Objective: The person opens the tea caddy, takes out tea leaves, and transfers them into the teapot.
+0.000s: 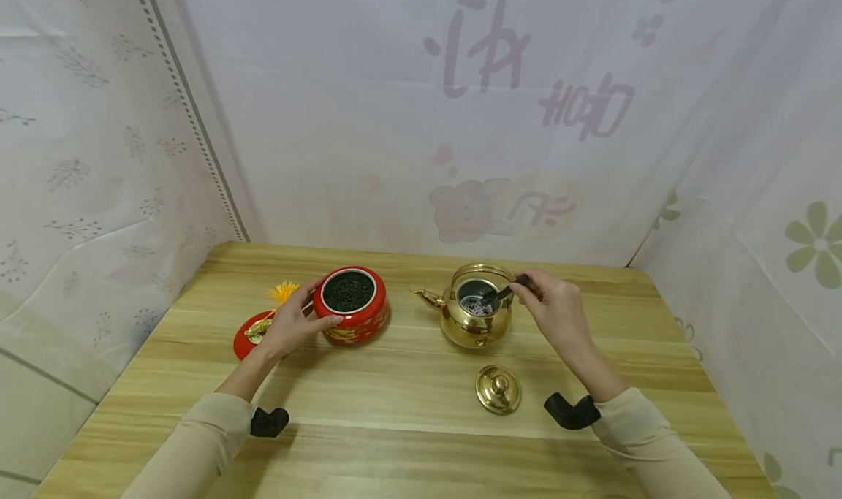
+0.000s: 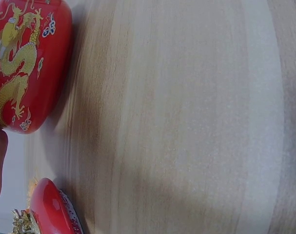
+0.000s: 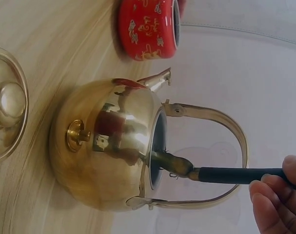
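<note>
My left hand (image 1: 294, 322) holds the side of a red ceramic tea jar (image 1: 358, 326) with a gold dragon on it, thumb along the front. Dark loose tea leaves (image 1: 349, 291) fill the jar, which has no lid on. In the right hand (image 1: 554, 307) is a small scoop, pinched by its black handle (image 3: 226, 175). The scoop's bowl (image 3: 174, 165) dips into the mouth of a gold teapot (image 1: 475, 329), passing under the raised hoop handle (image 3: 221, 117). A few dark shreds cling to the scoop in the right wrist view.
The red jar lid (image 1: 245, 338), with gold ornament and yellow tassel (image 1: 283, 292), lies left of the jar, partly behind the left hand. The gold teapot lid (image 1: 498, 389) rests on the wooden table (image 1: 388, 440) before the teapot. Printed cloth (image 1: 342, 119) hangs behind and at both sides.
</note>
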The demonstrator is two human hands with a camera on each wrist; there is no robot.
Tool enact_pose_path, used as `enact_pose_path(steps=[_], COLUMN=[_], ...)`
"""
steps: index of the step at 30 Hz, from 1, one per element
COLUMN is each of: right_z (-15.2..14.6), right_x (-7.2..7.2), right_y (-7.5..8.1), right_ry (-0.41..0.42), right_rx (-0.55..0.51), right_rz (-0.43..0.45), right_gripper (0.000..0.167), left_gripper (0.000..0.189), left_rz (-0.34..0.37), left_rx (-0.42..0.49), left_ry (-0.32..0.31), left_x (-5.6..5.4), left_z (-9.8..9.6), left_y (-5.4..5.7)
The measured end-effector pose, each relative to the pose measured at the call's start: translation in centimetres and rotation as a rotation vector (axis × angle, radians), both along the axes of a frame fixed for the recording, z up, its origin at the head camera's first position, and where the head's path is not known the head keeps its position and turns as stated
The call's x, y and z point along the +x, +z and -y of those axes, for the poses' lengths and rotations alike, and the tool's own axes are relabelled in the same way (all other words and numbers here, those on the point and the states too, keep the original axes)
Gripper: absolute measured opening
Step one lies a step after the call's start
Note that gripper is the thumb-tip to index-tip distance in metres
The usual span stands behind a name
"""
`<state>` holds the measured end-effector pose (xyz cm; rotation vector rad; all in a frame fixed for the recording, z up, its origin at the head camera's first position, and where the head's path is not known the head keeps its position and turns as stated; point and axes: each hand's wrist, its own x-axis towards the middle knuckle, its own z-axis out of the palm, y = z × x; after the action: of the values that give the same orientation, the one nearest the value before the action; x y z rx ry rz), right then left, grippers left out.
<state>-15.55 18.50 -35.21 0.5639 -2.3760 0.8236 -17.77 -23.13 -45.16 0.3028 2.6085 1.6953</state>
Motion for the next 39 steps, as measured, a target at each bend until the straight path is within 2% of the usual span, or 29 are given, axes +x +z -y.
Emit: enact_pose_path(steps=[12, 19, 24, 27, 39], right_z=[-0.1, -0.2, -0.3, -0.4, -1.1], right_x=[0.0, 0.3, 0.4, 0.6, 1.5], right_y=[-0.1, -0.1, -0.3, -0.4, -1.4], right_ry=[-0.004, 0.0, -0.01, -0.004, 0.002], right_rx=[0.027, 0.01, -0.003, -0.063, -0.442], right_rz=[-0.041, -0.051, -0.043, -0.011, 0.084], right_gripper=[0.013, 0.014, 0.015, 0.016, 0.014], left_gripper=[0.084, 0.085, 0.085, 0.084, 0.084], left_rz=[0.007, 0.001, -0.001, -0.003, -0.011], left_rx=[0.022, 0.003, -0.001, 0.009, 0.017], left_ry=[-0.007, 0.002, 0.009, 0.005, 0.001], left_x=[0.2, 0.0, 0.1, 0.1, 0.2], left_z=[-0.2, -0.1, 0.0, 0.0, 0.0], left_y=[0.4, -0.1, 0.0, 0.0, 0.1])
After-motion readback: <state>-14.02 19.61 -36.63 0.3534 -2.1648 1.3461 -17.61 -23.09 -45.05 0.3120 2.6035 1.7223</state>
